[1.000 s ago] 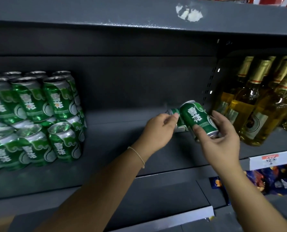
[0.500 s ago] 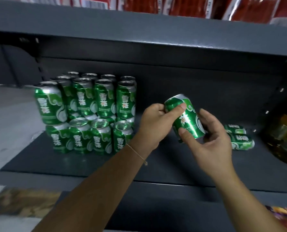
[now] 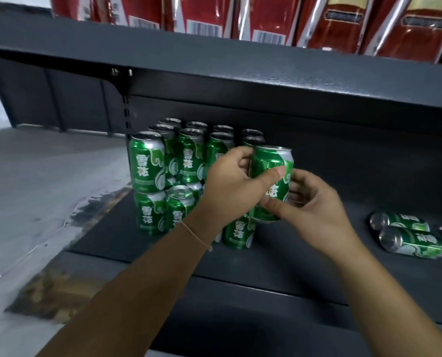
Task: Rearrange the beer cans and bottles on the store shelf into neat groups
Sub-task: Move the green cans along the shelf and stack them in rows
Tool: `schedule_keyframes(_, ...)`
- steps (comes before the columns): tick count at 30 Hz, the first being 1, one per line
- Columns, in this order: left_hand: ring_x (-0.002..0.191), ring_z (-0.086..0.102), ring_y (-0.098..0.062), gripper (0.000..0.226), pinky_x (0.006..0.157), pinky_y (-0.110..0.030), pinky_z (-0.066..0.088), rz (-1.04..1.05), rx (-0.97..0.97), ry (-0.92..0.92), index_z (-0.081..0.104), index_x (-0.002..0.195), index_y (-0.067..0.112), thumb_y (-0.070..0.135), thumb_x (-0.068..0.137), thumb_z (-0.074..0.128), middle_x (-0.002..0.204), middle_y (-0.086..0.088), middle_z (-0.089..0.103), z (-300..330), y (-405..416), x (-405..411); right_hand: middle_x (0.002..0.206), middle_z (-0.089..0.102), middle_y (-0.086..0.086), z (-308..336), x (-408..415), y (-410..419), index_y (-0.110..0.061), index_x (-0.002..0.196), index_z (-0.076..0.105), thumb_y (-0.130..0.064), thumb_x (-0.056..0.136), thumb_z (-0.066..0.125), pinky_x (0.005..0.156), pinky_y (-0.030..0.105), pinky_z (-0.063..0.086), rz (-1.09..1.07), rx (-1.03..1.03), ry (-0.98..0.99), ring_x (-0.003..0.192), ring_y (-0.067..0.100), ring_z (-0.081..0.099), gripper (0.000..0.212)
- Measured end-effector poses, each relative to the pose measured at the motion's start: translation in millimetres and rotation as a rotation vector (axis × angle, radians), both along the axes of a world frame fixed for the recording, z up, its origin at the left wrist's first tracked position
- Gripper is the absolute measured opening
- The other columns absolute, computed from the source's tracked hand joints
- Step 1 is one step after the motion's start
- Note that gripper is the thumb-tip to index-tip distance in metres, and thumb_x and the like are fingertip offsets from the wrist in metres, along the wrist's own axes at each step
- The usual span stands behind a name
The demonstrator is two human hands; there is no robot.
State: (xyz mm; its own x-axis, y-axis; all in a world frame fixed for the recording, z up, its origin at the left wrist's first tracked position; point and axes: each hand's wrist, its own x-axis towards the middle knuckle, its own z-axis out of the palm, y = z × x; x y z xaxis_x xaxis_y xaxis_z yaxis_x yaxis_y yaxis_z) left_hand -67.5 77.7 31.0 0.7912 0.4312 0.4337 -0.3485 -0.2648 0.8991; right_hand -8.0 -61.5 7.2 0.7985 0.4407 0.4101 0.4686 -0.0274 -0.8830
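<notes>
A dark grey store shelf (image 3: 330,161) runs across mid-frame, red packets (image 3: 325,21) on the tier above. At centre, the left hand (image 3: 230,186) and right hand (image 3: 315,215) both grip one upright green beer can (image 3: 270,163) beside the two-tier can stack (image 3: 178,171). Best lowered squarely onto the can beneath, label forward. Two loose cans (image 3: 410,235) lie at lower right.
</notes>
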Motion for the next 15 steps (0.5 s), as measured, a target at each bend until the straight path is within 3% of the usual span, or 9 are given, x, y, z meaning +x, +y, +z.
schedule_keyframes(5,0.083,0.072,-0.008,0.038,0.079,-0.031,0.059,-0.028,0.064,0.045,0.064,0.108,0.013,0.021,0.075,0.082,0.091,0.004,0.075,5.3,32.7,-21.0,0.097,0.072,-0.003,-2.3,-11.2,30.3,-0.016,0.113,0.065,-0.009,0.066,0.089,0.072,0.017,0.054,0.013,-0.024,0.011,0.084,0.004,0.067,0.052)
schedule_keyframes(9,0.080,0.067,0.004,0.033,0.071,-0.014,0.052,-0.067,0.061,0.070,0.063,0.113,0.016,0.025,0.083,0.074,0.090,0.013,0.070,9.2,58.4,-38.8,0.114,0.068,0.013,-5.0,-18.6,55.5,-0.019,0.119,0.063,-0.017,0.063,0.092,0.089,0.042,0.058,0.003,-0.006,0.033,0.106,0.030,0.066,0.064)
schedule_keyframes(12,0.096,0.065,-0.002,0.024,0.087,-0.025,0.053,0.006,0.020,0.078,0.063,0.114,0.022,0.032,0.093,0.060,0.105,0.010,0.068,8.4,85.0,-50.3,0.116,0.066,0.016,-4.9,-20.7,73.5,-0.014,0.125,0.060,-0.010,0.068,0.088,0.083,0.030,0.059,0.001,0.033,0.043,0.102,0.026,0.067,0.064)
schedule_keyframes(15,0.095,0.067,-0.012,0.014,0.086,-0.033,0.057,0.110,-0.031,0.050,0.064,0.101,0.028,0.020,0.098,0.052,0.102,0.003,0.069,1.6,109.9,-62.5,0.118,0.065,0.017,-1.0,-21.8,90.9,-0.014,0.127,0.059,-0.008,0.072,0.085,0.088,0.033,0.058,-0.011,0.058,0.036,0.106,0.027,0.065,0.061)
